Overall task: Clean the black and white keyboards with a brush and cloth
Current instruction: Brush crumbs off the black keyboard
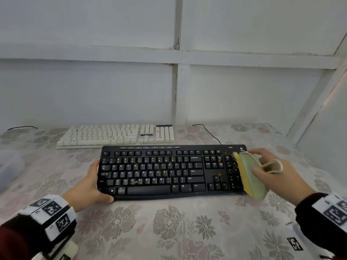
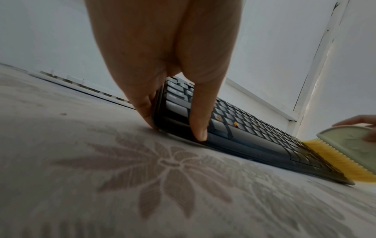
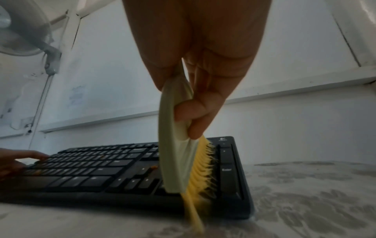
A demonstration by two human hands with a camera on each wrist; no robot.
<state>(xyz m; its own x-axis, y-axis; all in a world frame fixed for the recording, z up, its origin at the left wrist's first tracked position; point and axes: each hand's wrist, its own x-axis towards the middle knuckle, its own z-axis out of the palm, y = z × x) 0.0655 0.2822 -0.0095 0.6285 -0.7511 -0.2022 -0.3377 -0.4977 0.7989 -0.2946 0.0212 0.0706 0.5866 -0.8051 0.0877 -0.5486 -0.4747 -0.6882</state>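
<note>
A black keyboard (image 1: 159, 171) lies on the flowered tablecloth, with orange crumbs among its keys. My left hand (image 1: 92, 184) grips its left end, thumb on the front edge (image 2: 198, 128) and fingers along the side. My right hand (image 1: 270, 169) holds a pale green brush (image 1: 253, 177) with yellow bristles (image 3: 200, 170). The bristles rest on the number pad at the keyboard's right end. A white keyboard (image 1: 116, 136) lies behind the black one, also with a few crumbs. No cloth is in view.
A black cable (image 1: 208, 132) runs from the black keyboard toward the white wall (image 1: 244, 94). A translucent container (image 1: 9, 166) sits at the far left. A wall fan (image 3: 24, 32) hangs up at the left. Tablecloth (image 1: 169, 231) spreads in front of the keyboard.
</note>
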